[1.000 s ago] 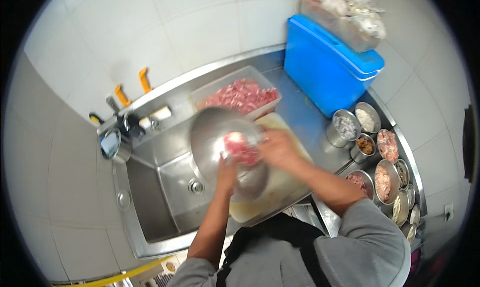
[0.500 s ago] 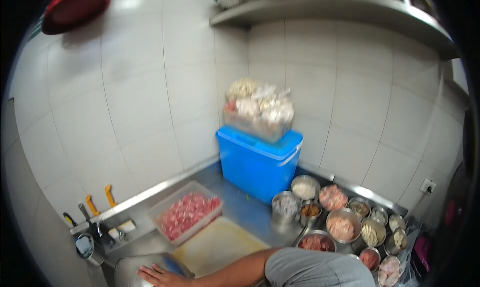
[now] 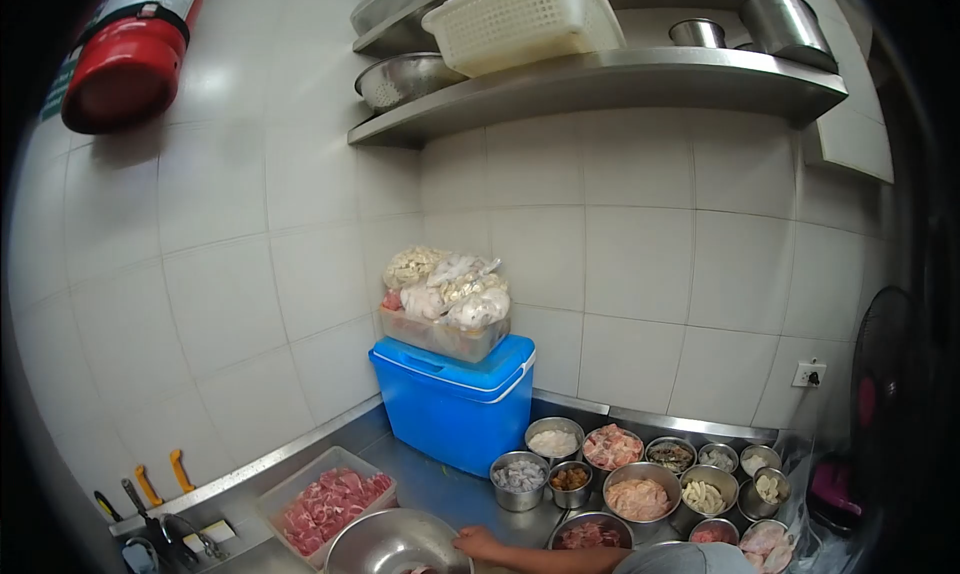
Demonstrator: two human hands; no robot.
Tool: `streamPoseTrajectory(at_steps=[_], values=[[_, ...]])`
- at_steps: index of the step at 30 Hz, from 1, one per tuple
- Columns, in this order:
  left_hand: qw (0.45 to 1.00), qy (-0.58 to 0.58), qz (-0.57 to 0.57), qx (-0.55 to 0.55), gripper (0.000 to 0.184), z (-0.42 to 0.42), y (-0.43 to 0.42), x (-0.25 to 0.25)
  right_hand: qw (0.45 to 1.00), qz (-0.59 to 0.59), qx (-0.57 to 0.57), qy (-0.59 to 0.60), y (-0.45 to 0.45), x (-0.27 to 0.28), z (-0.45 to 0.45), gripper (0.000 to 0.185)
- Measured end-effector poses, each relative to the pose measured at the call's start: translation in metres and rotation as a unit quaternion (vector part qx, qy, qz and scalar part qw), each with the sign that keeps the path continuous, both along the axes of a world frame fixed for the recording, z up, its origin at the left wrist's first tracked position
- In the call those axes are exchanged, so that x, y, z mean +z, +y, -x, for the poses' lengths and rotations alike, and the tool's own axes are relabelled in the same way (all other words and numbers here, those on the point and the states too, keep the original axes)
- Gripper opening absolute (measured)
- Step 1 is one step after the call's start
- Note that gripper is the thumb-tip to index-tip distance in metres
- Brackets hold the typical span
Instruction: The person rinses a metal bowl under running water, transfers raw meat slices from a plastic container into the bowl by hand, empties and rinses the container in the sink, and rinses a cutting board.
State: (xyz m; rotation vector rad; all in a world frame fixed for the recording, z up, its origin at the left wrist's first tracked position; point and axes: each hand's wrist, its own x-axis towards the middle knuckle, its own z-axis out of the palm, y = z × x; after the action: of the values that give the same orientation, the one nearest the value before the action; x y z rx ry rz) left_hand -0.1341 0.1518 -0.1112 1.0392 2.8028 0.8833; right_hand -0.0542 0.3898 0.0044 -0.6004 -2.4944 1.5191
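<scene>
My right hand (image 3: 478, 542) reaches in from the right along the bottom edge, its fingers closed at the rim of a large steel mixing bowl (image 3: 375, 544). The bowl is cut off by the bottom of the view, and a little raw meat (image 3: 420, 570) shows low inside it. Just behind and left of the bowl stands a clear plastic tub (image 3: 265, 514) of sliced raw meat (image 3: 335, 506). My forearm passes in front of a steel pot of dark red meat (image 3: 592, 534). My left hand is out of view.
A blue cooler (image 3: 455, 414) stands in the corner, topped by a tub of bagged food (image 3: 445, 319). Several steel pots of ingredients (image 3: 640, 494) crowd the right. Orange-handled knives (image 3: 148, 486) hang at left. Above are a steel shelf (image 3: 600, 89) and a fire extinguisher (image 3: 125, 79).
My view has tilted up, showing more shelf. My right hand, earlier flat on a metal surface at lower left, now holds the bowl's right rim. The bowl stands where the cutting board showed.
</scene>
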Motion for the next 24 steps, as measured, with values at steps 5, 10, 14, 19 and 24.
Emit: streamPoseTrajectory(at_steps=[5, 10, 14, 19, 24], values=[[0.984, -0.138, 0.095, -0.061, 0.059, -0.047, 0.015, 0.089, 0.995, 0.039, 0.005, -0.090, 0.030, -0.038, -0.010, 0.034], [0.976, -0.119, 0.133, -0.128, 0.050, -0.043, 0.027, 0.101, 0.979, -0.162, 0.094, -0.075, 0.051, -0.084, 0.011, 0.044], [0.968, -0.156, 0.168, -0.104, 0.044, -0.062, 0.015, 0.131, 0.974, -0.135, 0.098, -0.153, 0.035, -0.035, -0.004, 0.053], [0.974, -0.155, 0.161, -0.037, 0.040, -0.033, 0.009, 0.118, 0.991, 0.056, 0.006, -0.118, 0.032, -0.011, -0.005, 0.032], [0.944, -0.291, -0.115, 0.109, 0.027, -0.024, -0.015, 0.119, 0.992, 0.043, -0.008, -0.115, 0.025, -0.013, -0.010, 0.028]])
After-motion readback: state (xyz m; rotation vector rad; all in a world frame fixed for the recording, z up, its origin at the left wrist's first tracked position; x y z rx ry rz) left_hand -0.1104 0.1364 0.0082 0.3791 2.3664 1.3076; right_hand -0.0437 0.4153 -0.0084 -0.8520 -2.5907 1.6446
